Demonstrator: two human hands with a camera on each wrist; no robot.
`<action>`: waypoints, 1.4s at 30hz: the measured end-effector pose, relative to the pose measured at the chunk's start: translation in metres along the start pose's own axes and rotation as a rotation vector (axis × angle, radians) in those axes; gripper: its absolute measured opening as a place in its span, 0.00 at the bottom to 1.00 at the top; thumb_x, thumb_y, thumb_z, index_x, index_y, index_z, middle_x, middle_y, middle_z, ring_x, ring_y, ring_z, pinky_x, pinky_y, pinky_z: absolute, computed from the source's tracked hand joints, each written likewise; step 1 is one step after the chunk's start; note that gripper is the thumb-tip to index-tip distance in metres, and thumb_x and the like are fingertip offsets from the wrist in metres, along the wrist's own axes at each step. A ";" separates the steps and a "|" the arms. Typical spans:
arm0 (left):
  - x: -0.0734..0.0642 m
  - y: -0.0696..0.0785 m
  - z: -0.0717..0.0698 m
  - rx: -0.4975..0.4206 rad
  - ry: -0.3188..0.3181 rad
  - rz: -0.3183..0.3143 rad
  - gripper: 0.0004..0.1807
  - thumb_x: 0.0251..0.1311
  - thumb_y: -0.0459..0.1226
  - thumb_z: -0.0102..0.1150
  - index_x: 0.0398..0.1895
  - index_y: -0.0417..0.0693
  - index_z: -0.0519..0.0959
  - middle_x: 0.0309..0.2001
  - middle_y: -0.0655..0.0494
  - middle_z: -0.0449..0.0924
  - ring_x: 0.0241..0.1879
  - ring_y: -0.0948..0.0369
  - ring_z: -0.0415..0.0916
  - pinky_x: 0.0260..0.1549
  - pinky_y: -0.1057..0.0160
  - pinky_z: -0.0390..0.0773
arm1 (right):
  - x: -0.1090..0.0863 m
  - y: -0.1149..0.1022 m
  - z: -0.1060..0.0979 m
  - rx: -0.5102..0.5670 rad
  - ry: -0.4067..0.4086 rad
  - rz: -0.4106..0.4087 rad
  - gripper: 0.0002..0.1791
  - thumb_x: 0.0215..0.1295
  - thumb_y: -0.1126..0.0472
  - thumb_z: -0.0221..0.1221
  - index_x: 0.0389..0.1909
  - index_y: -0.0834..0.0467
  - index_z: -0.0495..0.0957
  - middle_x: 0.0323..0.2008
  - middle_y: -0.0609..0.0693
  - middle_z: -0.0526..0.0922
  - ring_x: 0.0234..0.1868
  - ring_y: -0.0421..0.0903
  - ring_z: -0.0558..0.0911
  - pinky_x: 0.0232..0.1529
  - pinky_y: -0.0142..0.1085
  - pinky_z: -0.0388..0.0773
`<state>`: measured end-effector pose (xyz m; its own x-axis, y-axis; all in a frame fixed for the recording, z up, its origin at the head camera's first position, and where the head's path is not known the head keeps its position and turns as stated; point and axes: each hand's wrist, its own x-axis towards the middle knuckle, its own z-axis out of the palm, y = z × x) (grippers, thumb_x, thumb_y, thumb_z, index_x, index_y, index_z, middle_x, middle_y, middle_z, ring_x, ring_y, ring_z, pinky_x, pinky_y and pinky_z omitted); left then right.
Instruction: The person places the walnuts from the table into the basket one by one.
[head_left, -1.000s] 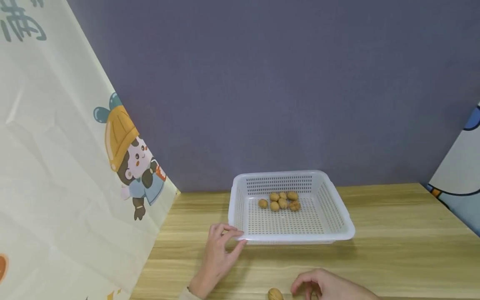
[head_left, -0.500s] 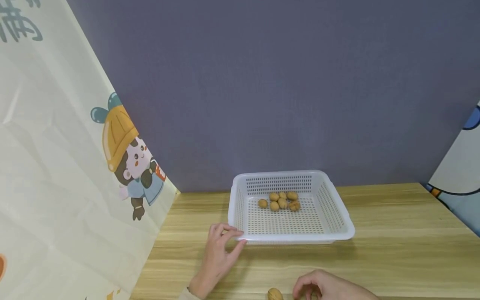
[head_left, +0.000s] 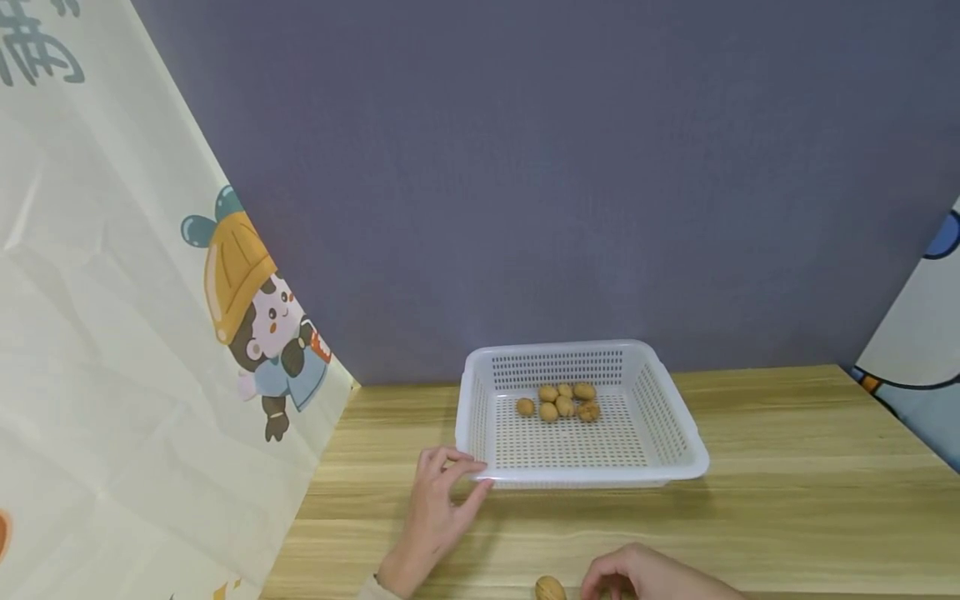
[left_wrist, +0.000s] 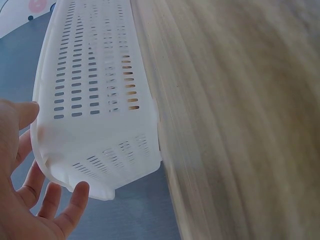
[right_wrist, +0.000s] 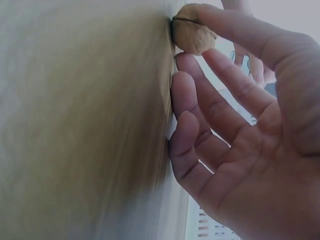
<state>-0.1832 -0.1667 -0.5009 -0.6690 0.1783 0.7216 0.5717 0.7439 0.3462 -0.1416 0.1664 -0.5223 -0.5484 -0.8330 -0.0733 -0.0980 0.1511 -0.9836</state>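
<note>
A white perforated plastic basket (head_left: 675, 467) stands on the table with several walnuts (head_left: 565, 406) lying toward its back wall. At its near left corner my left hand (head_left: 438, 517) holds the rim between thumb and fingers; in the left wrist view the thumb (left_wrist: 27, 114) lies over the rim. One walnut (head_left: 550, 588) rests on the table at the bottom edge of the head view. Just right of it is my right hand (head_left: 637, 575), fingers loosely bent. In the right wrist view the thumb overlaps that walnut (right_wrist: 192, 37), and the index fingertip is right at its edge.
The wood-grain table (head_left: 787, 500) ends at a dark grey-blue wall panel (head_left: 555, 183) behind the basket. A pale sheet printed with a cartoon figure (head_left: 277, 333) borders the left side, and another printed sheet (head_left: 915, 325) the right.
My right hand shifts slightly right, then back left beside the loose walnut. My left hand, the basket and the walnuts stay in place.
</note>
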 end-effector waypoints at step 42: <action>0.001 0.002 -0.002 -0.009 -0.024 -0.024 0.12 0.54 0.44 0.79 0.41 0.55 0.90 0.46 0.61 0.82 0.51 0.60 0.72 0.44 0.64 0.79 | -0.016 -0.082 -0.036 -0.301 0.109 -0.172 0.18 0.66 0.61 0.72 0.56 0.55 0.84 0.30 0.37 0.83 0.30 0.25 0.78 0.27 0.29 0.81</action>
<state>-0.1817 -0.1657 -0.4984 -0.6937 0.1759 0.6985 0.5595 0.7423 0.3688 -0.1545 0.1863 -0.4342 -0.5864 -0.8005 0.1234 -0.4281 0.1769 -0.8863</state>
